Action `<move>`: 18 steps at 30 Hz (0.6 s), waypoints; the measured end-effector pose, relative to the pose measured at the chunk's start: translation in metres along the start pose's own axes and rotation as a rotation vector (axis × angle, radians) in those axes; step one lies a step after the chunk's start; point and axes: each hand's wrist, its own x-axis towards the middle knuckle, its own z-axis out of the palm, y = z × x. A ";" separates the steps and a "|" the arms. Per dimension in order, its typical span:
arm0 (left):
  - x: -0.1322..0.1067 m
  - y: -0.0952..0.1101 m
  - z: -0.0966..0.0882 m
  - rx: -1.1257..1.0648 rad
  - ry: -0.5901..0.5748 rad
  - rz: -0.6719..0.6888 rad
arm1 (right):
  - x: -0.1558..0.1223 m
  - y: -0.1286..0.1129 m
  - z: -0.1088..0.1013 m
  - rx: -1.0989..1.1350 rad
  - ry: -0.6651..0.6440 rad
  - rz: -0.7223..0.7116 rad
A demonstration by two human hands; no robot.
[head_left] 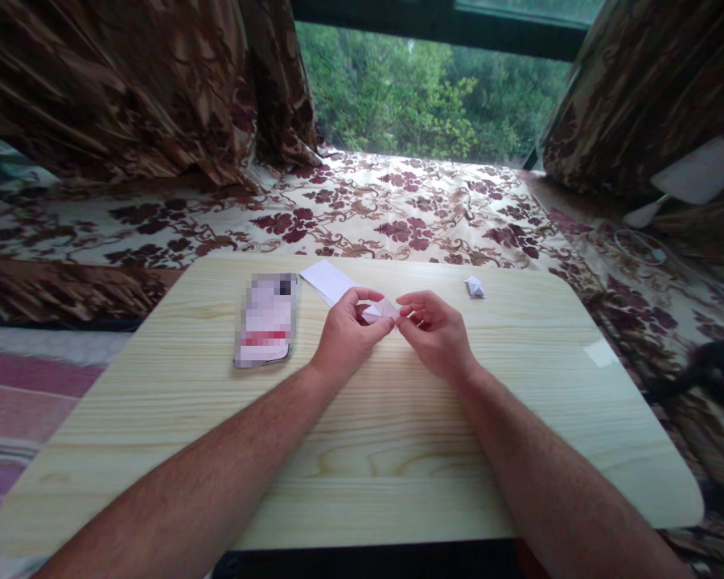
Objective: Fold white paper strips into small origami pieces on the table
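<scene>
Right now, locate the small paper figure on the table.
In the head view, the paper figure lies near the far edge of the table, right of the right hand.

The folded piece [386, 309] looks matt paper, the tabletop [374, 434] smooth grained wood, the curtains [133, 88] glossy cloth.

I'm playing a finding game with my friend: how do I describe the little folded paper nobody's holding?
Start at the pale wooden table. Near its far edge, right of the right hand, lies a small folded paper. It's a chunky white lump, unlike the flat white paper, and no hand touches it.
</scene>
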 end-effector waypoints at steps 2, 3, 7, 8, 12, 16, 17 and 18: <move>-0.001 0.002 0.001 0.001 0.001 0.005 | -0.001 0.001 0.000 -0.057 0.009 -0.060; -0.001 0.003 0.001 0.000 0.000 0.012 | -0.001 0.001 0.000 -0.089 0.015 -0.086; -0.001 0.000 0.002 0.036 -0.001 0.064 | -0.001 -0.001 -0.001 -0.207 0.066 -0.174; 0.000 -0.001 0.002 0.059 0.004 0.084 | -0.001 -0.002 -0.001 -0.233 0.073 -0.188; 0.000 -0.006 0.000 0.172 0.038 0.152 | -0.003 -0.007 -0.002 -0.283 0.072 -0.165; -0.002 -0.007 0.000 0.202 0.029 0.170 | -0.002 -0.008 -0.002 -0.200 -0.011 0.019; -0.003 -0.006 0.000 0.189 0.017 0.171 | -0.001 -0.008 -0.003 -0.176 -0.033 0.063; -0.003 -0.006 0.001 0.168 0.005 0.171 | 0.001 -0.008 -0.003 -0.157 -0.048 0.097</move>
